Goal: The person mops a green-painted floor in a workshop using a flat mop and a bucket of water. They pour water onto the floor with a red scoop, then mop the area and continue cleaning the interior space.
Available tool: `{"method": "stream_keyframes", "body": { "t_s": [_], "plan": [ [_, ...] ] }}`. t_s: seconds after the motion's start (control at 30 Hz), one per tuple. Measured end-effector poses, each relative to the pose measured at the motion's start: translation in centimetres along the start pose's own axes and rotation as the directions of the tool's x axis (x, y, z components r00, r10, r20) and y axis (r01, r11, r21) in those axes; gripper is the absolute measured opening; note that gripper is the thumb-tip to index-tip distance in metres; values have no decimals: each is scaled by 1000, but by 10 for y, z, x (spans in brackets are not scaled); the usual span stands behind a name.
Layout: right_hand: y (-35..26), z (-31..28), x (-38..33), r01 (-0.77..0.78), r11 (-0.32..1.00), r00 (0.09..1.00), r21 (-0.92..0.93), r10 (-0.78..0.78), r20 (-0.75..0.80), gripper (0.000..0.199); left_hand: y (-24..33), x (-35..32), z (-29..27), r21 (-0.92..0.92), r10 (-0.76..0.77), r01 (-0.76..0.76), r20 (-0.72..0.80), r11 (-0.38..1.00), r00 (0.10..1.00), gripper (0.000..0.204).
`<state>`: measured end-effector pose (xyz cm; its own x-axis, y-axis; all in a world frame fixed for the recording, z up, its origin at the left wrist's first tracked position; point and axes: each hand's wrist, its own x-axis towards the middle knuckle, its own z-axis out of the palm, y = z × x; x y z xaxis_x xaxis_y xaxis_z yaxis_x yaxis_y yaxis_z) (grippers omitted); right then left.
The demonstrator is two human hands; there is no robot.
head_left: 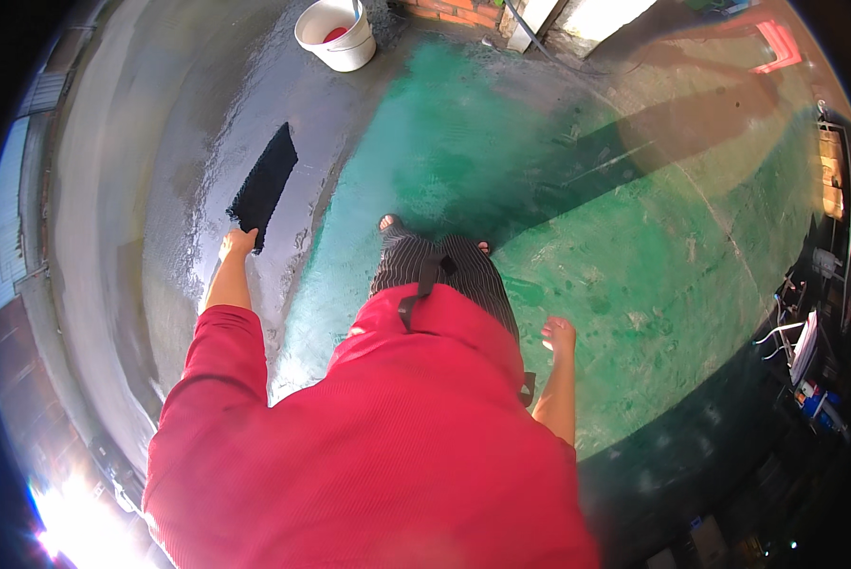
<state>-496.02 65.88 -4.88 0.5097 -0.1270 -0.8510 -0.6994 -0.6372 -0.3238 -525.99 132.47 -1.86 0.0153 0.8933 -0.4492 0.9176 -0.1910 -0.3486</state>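
My left hand (238,244) is closed on the near end of a long, dark mat (266,185) with a rough edge. The mat stretches away from my fingers above the wet grey floor (297,228); whether its far end touches the floor, I cannot tell. On my right side, my right hand (559,334) hangs over the green floor (624,351), its fingers loosely curled with a small gap and nothing seen in them.
A white bucket (349,52) with something red inside stands on the wet floor at the far side. Beside a brick base (458,11), a dark hose or cable (539,43) runs down. A pink-red plastic item (778,47) is at far right, and assorted clutter (805,346) lines the right edge.
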Motion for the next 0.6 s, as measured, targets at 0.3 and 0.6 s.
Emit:
{"method": "stream_keyframes", "body": {
  "t_s": [0.3,0.6],
  "plan": [
    [38,-31,5,-125,969,992,212,120,33,17,19,2,10,10,-6,8,-109,1000,994,52],
    [-7,-88,67,-135,966,991,220,130,37,17,135,-54,-38,-82,8,-10,-30,997,1000,60]
  ]
}}
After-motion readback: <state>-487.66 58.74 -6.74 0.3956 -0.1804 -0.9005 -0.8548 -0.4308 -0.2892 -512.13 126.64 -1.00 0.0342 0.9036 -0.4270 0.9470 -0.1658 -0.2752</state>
